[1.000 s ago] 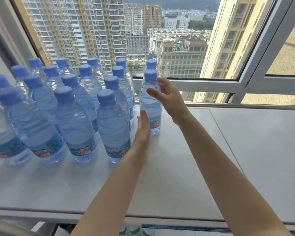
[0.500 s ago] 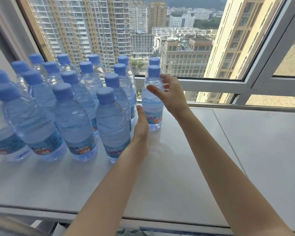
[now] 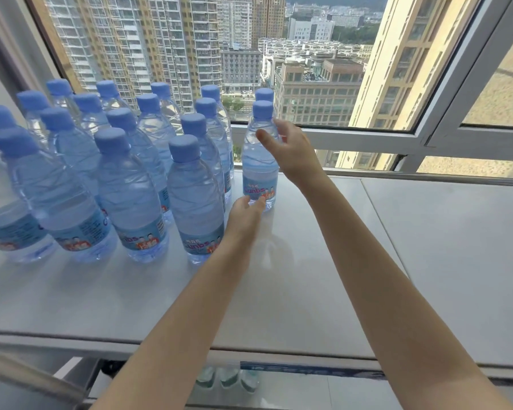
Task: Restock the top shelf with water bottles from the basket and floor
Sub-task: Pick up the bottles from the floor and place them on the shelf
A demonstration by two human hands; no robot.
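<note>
Several clear water bottles with blue caps (image 3: 125, 184) stand in rows on the left of the white top shelf (image 3: 279, 291). One more water bottle (image 3: 259, 170) stands upright just right of the rows, near the window. My right hand (image 3: 290, 152) wraps its shoulder, thumb in front and fingers behind. My left hand (image 3: 245, 214) reaches in low, palm flat, with its fingertips touching the bottle's label near the base. Another bottle stands behind it, with only the cap (image 3: 264, 94) showing.
A window frame (image 3: 367, 140) runs along the back of the shelf, with an angled open sash at the right. The shelf's right half (image 3: 444, 261) is bare. Under the front edge, a few bottle tops (image 3: 228, 377) show on a lower level.
The bottle in my right hand has shifted a little farther back on the shelf. My left hand has moved forward until its fingertips touch the bottle's base.
</note>
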